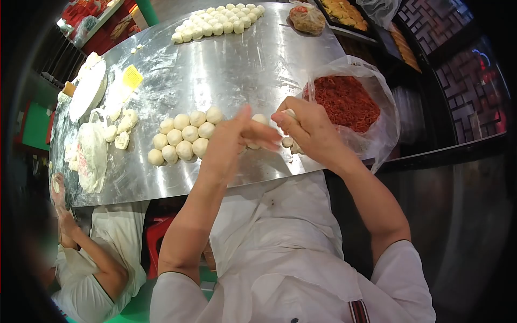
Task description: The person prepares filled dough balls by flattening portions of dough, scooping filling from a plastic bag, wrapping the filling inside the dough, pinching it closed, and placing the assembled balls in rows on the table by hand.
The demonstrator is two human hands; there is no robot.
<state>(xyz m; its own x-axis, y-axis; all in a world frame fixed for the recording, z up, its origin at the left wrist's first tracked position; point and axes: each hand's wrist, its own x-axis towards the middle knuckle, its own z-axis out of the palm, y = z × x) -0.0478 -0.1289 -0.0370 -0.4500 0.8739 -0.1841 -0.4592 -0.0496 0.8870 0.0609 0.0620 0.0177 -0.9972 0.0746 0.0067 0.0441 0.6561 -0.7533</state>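
Observation:
My left hand (240,134) hovers over the steel table, slightly blurred, its fingers stretched out with nothing in them. Beside it, my right hand (307,126) is closed around a small piece of pale dough (291,113), mostly hidden by the fingers. Small dough pieces (288,142) lie just under the right hand. To the left of my left hand sit rows of round dough balls (189,133) packed close together. Another dough ball (260,119) shows between my hands, partly covered. A plastic-lined heap of red shredded filling (344,102) stands right of my right hand.
The steel table (258,64) carries more dough balls (221,22) at the back and a tied bag (307,19). At left are a yellow scraper (132,77), dough lumps (127,121) and a floury plastic bag (92,156). A co-worker's hand (67,223) is at lower left.

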